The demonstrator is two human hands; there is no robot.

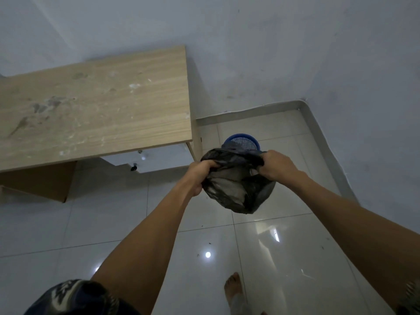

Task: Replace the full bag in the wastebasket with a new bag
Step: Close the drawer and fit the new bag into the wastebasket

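Both hands hold a bulging black plastic rubbish bag (236, 187) up in the air: the left hand (200, 173) grips its left top edge, the right hand (276, 164) clutches its right. Just beyond it, a blue mesh plastic wastebasket (244, 140) stands on the glossy white tiled floor (261, 246), right of a light wooden desk (91, 105).

Your bin bag (236, 189): thin black plastic film, crinkled, w/ dull sheen. Wastebasket (244, 139) at 12 o'clock of it: blue plastic mesh, smooth rim. Desk top (91, 105) at 10: pale wood-grain laminate, matt, stained & scuffed. Floor tiles (272, 246): glazed, glossy, mirror-like. Wall (250, 53): matt paint, smudged.
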